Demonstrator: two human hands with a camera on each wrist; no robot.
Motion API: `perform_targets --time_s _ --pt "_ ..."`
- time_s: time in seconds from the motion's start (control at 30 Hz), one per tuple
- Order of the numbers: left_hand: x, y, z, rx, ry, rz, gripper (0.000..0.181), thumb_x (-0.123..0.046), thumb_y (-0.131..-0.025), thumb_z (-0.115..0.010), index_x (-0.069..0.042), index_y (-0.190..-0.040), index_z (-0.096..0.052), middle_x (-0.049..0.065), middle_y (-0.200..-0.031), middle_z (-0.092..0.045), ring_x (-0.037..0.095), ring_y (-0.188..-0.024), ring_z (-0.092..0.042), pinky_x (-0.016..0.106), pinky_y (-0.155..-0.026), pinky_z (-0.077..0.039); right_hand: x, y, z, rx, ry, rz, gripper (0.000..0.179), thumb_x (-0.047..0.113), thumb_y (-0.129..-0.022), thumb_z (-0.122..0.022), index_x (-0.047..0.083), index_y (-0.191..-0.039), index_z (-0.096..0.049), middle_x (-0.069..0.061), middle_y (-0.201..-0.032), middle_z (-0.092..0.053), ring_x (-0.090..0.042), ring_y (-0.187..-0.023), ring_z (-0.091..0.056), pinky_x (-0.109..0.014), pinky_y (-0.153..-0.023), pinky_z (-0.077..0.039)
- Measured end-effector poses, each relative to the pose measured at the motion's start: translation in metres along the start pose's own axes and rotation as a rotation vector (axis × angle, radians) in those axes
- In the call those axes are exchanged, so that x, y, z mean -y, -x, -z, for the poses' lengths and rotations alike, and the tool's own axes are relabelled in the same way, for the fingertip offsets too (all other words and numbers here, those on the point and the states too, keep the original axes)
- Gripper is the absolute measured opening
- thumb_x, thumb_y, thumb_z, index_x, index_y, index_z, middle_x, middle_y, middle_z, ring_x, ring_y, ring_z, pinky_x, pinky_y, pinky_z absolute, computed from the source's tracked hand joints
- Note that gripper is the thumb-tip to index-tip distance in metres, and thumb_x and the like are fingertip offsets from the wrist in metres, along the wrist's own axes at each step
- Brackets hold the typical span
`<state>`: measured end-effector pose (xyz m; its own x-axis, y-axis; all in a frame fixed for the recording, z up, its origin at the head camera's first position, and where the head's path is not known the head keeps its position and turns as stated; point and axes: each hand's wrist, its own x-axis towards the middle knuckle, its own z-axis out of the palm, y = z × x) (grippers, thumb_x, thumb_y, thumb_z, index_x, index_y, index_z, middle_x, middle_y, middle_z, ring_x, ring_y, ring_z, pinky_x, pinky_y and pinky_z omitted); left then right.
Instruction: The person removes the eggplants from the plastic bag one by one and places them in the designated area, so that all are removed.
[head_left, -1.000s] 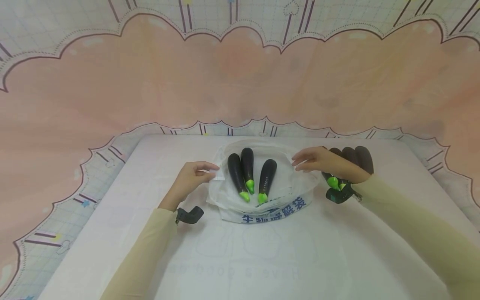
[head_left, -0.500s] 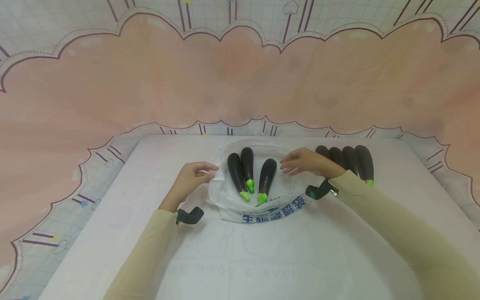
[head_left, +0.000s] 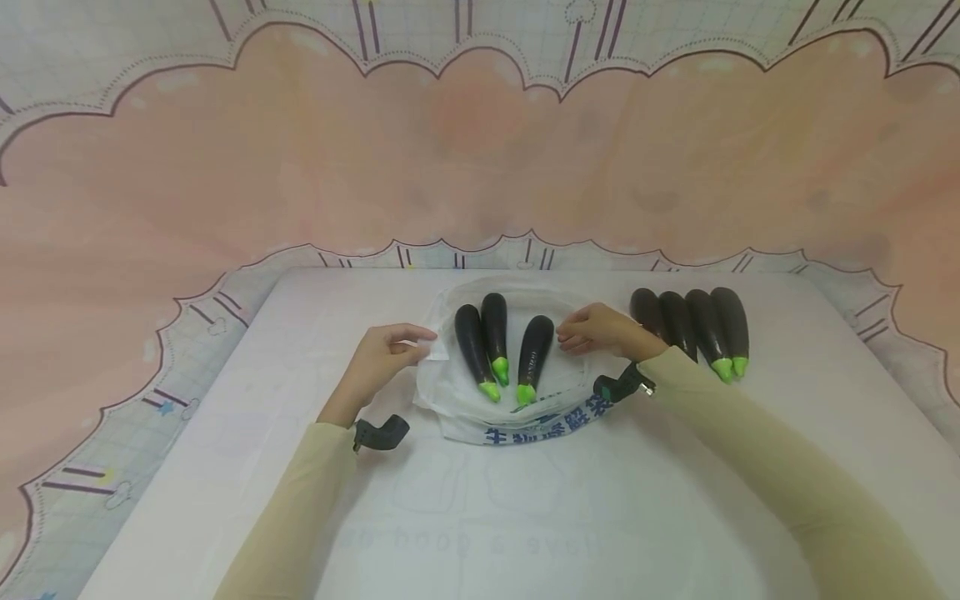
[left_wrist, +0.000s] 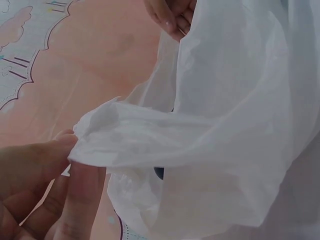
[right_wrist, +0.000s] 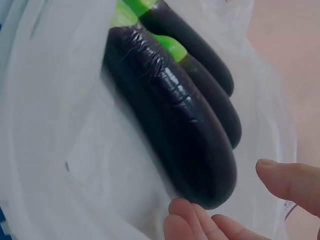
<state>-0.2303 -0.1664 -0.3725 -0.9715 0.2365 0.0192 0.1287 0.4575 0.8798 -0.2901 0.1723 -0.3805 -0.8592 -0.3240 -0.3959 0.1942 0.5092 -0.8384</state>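
A white plastic bag with blue printed characters lies spread open. Three dark eggplants rest in it: the left one, the middle one and the right one, green stem ends toward me. My left hand pinches the bag's left edge between thumb and finger, as the left wrist view shows up close. By the round end of the right eggplant is my right hand, thumb and fingers apart and nothing gripped. In the right wrist view its fingertips come right at that eggplant's end.
Several more eggplants lie side by side right of the bag, partly behind my right wrist. A white cloth with faint lettering covers the table. Behind it hangs a peach curtain with scalloped trim.
My right hand has moved left and slightly down, from the bag's right edge to the right eggplant, uncovering more of the eggplants beside the bag. The left hand stays at the bag's edge.
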Motion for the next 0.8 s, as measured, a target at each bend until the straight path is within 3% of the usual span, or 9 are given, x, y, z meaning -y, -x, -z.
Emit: perform_targets --time_s 0.17,0.57,0.8 --pt "0.001 -0.001 0.0 -0.007 0.006 -0.015 0.026 -0.012 -0.089 -0.063 -0.002 -0.113 -0.066 0.02 -0.108 -0.068 0.024 -0.087 -0.07 0.044 -0.091 -0.05 -0.005 -0.003 -0.003 -0.018 0.001 -0.016 0.039 0.012 -0.094 -0.054 -0.014 -0.123 -0.051 -0.028 -0.124 -0.058 -0.026 -0.105 -0.064 -0.037 -0.095 -0.049" --pt "0.004 -0.002 0.002 -0.019 0.01 -0.014 0.027 -0.012 -0.089 -0.063 -0.002 -0.113 -0.066 0.02 -0.106 -0.069 0.023 -0.087 -0.07 0.044 -0.09 -0.05 -0.009 -0.005 -0.01 0.035 -0.021 0.019 0.04 0.011 -0.096 -0.051 -0.016 -0.125 -0.048 -0.03 -0.125 -0.054 -0.037 -0.116 -0.057 -0.036 -0.093 -0.05" --pt "0.005 -0.001 0.002 -0.02 0.005 -0.012 0.027 -0.013 -0.089 -0.063 -0.003 -0.114 -0.066 0.02 -0.106 -0.069 0.023 -0.087 -0.07 0.044 -0.09 -0.049 -0.008 -0.012 -0.017 0.016 -0.007 -0.015 0.043 0.017 -0.096 -0.053 -0.013 -0.126 -0.049 -0.028 -0.123 -0.057 -0.034 -0.113 -0.06 -0.035 -0.091 -0.051"
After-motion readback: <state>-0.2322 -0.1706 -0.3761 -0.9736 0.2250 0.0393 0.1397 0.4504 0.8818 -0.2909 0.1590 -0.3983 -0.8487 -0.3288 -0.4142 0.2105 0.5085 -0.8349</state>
